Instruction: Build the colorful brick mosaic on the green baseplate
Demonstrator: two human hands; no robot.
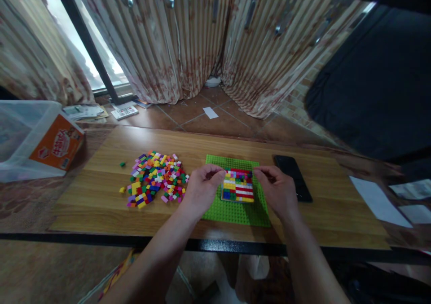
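A rectangular block built of toy bricks (238, 191), in rows of red, white, yellow, blue and green, sits on a green studded baseplate (249, 216). My left hand (204, 185) is at the block's far left corner, thumb and forefinger pinched together. At the far right corner, my right hand (278, 189) is closed in a similar pinch. Whether a small brick is between either set of fingertips is too small to make out. Left of the baseplate lies a pile of loose toy bricks (155, 176) in many colours.
A black phone (293, 178) lies right of the baseplate on the wooden table (101, 196). Stray green (122, 164) and yellow bricks (122, 190) lie beside the pile. A clear plastic bin (27, 138) stands beyond the table's left end, and paper (380, 200) lies off its right end.
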